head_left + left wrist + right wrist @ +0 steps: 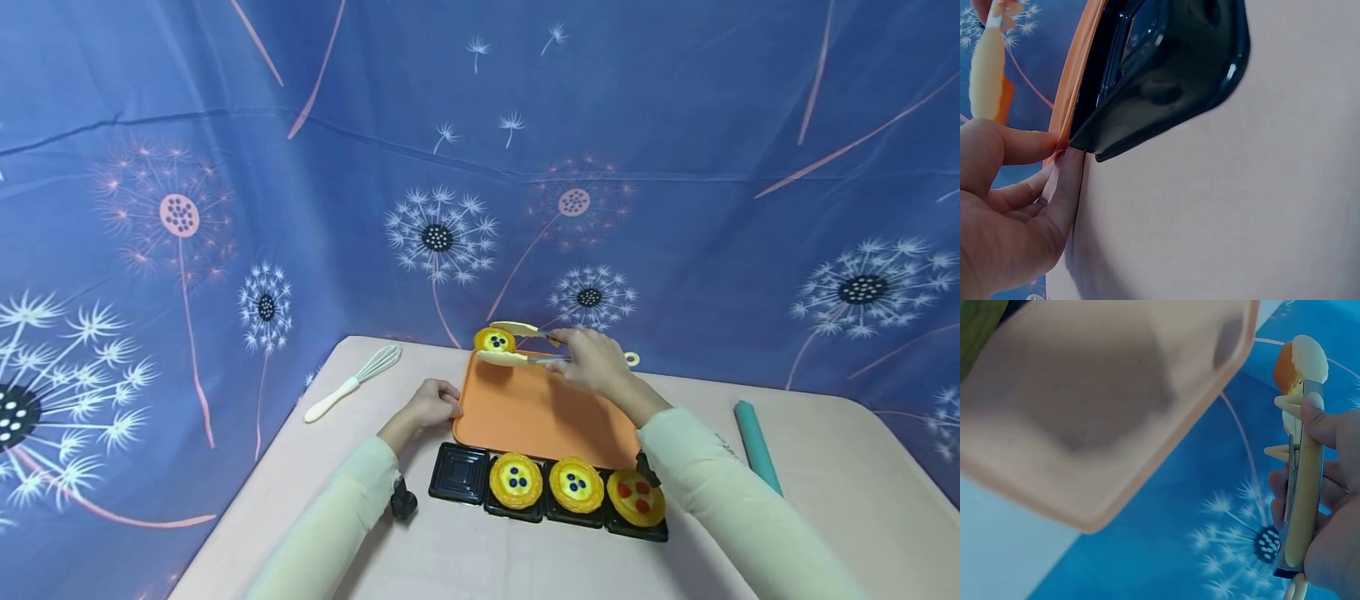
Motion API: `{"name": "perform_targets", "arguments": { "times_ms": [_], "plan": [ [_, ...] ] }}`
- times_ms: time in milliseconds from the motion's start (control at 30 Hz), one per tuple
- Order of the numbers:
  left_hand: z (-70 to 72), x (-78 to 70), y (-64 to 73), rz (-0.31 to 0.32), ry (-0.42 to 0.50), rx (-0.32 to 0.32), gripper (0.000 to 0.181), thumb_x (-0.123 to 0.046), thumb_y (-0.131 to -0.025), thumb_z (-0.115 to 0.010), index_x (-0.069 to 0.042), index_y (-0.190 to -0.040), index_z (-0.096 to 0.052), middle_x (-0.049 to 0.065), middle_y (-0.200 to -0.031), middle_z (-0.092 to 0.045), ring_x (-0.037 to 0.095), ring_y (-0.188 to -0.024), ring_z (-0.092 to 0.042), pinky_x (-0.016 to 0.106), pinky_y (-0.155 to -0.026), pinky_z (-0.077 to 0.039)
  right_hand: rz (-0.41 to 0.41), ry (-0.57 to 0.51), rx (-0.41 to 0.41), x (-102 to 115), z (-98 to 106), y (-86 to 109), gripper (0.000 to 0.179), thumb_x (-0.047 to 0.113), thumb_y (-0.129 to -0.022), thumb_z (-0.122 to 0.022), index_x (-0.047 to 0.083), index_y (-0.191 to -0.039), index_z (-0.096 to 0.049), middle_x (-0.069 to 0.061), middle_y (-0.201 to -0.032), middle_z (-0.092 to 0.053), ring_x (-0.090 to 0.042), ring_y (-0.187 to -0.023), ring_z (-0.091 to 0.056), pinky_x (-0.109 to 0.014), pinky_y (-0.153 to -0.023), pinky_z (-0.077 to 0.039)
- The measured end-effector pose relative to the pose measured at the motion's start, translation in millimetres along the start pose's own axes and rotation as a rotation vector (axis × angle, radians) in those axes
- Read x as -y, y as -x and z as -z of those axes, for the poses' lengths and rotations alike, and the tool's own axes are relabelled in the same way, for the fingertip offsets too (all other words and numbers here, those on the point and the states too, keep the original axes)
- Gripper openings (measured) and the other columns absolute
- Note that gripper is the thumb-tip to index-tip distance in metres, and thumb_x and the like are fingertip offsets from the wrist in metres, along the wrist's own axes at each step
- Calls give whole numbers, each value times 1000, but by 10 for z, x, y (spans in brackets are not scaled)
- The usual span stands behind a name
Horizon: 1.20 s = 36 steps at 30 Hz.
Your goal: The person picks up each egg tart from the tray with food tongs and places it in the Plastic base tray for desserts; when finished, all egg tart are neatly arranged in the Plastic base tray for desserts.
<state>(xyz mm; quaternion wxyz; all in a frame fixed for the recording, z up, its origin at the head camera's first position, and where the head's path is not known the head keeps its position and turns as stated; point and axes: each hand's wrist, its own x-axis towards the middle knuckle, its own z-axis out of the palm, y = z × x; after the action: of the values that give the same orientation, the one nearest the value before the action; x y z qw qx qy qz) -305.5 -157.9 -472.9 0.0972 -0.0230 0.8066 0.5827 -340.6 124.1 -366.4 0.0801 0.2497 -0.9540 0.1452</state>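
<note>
In the head view, my right hand point(596, 360) grips a pair of tongs point(502, 358) with cream tips. Between the tips is a yellow tart point(495, 340) topped with dark blue berries, over the far left corner of an orange tray point(540, 408). The right wrist view shows the fingers wrapped around the tongs' handle point(1305, 519). My left hand point(432, 404) pinches the tray's left edge between thumb and fingers. Close by that hand, in the left wrist view, is a bare black plastic holder point(1179, 94).
Along the tray's near side, black holders carry two blueberry tarts point(516, 482) point(576, 485) and a tart with red pieces point(636, 498). A whisk point(352, 385) lies left, a teal roll point(757, 446) right. Behind the table point(817, 492) hangs a blue dandelion cloth point(675, 250).
</note>
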Motion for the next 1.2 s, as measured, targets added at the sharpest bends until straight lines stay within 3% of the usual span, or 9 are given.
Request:
{"name": "perform_targets", "arguments": {
  "times_ms": [167,500,600,633,767,867,1000,1067,1200],
  "plan": [
    [0,14,-15,7,13,5,20,12,-81,-65,10,-101,-62,7,-78,-59,16,-64,-58,30,-58,-58,66,22,-47,55,205,112,56,32,-83,-81,4,-129,-64,-7,-103,-72,-11,-52,-44,-30,-47,-38],
    [-8,46,-5,3,-12,-1,20,12,-80,-65,8,-99,-61,7,-77,-56,16,-64,-55,31,-57,-57,242,59,-122,257,464,473,54,26,-82,-83,2,-126,-66,-14,-122,-68,-23,-75,-64,-35,-58,-51],
    [-11,33,1,4,-29,-2,20,12,-80,-65,8,-99,-61,7,-77,-57,16,-64,-56,30,-57,-57,271,57,-127,313,500,573,53,26,-81,-84,2,-125,-66,-15,-121,-68,-17,-66,-59,-30,-53,-46],
    [-13,26,3,3,-31,-3,20,12,-80,-64,8,-99,-62,7,-77,-58,16,-65,-57,29,-57,-57,279,57,-127,329,507,604,54,26,-80,-84,2,-125,-67,-15,-120,-68,-15,-65,-55,-27,-49,-38],
    [0,1,19,-6,-34,-4,17,13,-80,-64,7,-96,-61,7,-75,-58,16,-65,-57,29,-58,-57,321,42,-135,394,506,711,54,26,-78,-86,3,-123,-68,-11,-115,-70,-10,-61,-45,-24,-47,-35],
    [15,3,14,-22,-40,0,16,15,-78,-62,4,-89,-58,5,-72,-53,14,-63,-53,27,-56,-55,365,28,-141,446,496,782,53,24,-76,-87,3,-122,-68,-10,-114,-71,-11,-65,-51,-25,-50,-40],
    [27,21,-6,-39,-59,-3,19,17,-73,-59,3,-85,-58,4,-72,-50,14,-61,-50,25,-54,-53,415,6,-140,498,486,856,53,20,-76,-87,2,-121,-68,-10,-113,-71,-17,-80,-65,-32,-64,-54],
    [29,32,-14,-46,-60,-7,18,16,-73,-60,5,-88,-61,5,-75,-53,14,-62,-52,26,-56,-56,421,-2,-140,513,479,883,54,20,-75,-88,2,-122,-68,-8,-112,-72,-18,-85,-68,-33,-67,-55],
    [33,48,-21,-74,-89,-14,20,8,-76,-66,8,-96,-65,8,-78,-58,15,-65,-53,27,-58,-56,413,-20,-131,536,448,935,55,22,-76,-87,4,-123,-68,-6,-111,-72,-18,-87,-68,-25,-60,-50]
  ]
}}
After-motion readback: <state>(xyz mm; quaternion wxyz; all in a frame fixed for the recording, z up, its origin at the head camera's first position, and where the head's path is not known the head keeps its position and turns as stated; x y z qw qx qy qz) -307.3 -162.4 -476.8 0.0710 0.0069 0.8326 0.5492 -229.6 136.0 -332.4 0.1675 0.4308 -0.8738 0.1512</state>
